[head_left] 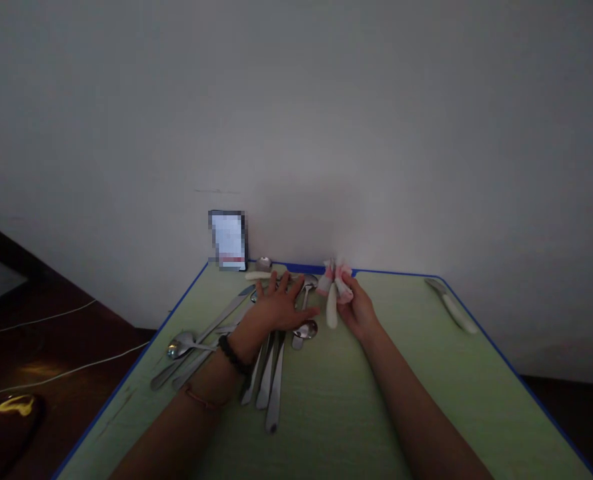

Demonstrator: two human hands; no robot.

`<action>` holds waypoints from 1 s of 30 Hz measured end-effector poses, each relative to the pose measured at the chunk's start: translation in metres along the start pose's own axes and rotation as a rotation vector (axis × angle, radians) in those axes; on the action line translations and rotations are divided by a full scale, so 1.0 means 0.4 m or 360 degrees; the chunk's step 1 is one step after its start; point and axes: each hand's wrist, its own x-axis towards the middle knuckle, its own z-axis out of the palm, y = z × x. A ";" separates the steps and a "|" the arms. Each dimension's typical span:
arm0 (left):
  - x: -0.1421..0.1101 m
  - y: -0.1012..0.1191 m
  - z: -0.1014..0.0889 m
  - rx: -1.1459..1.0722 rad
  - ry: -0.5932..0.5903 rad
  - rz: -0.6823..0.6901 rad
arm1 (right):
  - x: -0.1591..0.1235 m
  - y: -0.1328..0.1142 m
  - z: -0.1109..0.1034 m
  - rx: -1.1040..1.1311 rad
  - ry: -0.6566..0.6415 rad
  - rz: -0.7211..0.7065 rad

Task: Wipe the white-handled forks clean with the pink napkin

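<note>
My left hand (282, 305) lies with fingers spread over a loose heap of cutlery. Under and around it are spoons and long metal handles (275, 387), some partly hidden by the palm. My right hand (359, 308) is closed on a pink-and-white crumpled cloth (344, 291). Against the cloth is a utensil with a white handle (331, 310) pointing toward me; its other end is mostly covered, so its kind is unclear. Just left of it rests a spoon bowl (306, 329). Further left, another spoon (180, 345) lies across a table knife (226, 313).
A green table (326, 413) with a blue edge stands against a grey wall (401, 133). A phone (229, 240) leans upright at the back left. One white-handled utensil (453, 309) lies alone near the right edge. Cables (76, 367) run over the dark floor at left.
</note>
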 end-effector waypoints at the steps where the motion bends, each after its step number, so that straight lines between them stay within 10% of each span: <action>1: -0.003 -0.005 -0.013 0.0015 -0.0006 -0.0040 | 0.000 -0.001 0.000 0.0012 -0.0005 0.0012; 11: -0.025 -0.168 -0.138 0.0128 -0.0359 -0.0154 | 0.003 -0.005 -0.004 0.0079 -0.0053 0.0057; 30: 0.010 -0.184 -0.096 0.0071 -0.0573 -0.0012 | -0.001 -0.008 -0.004 0.0061 -0.0043 0.0047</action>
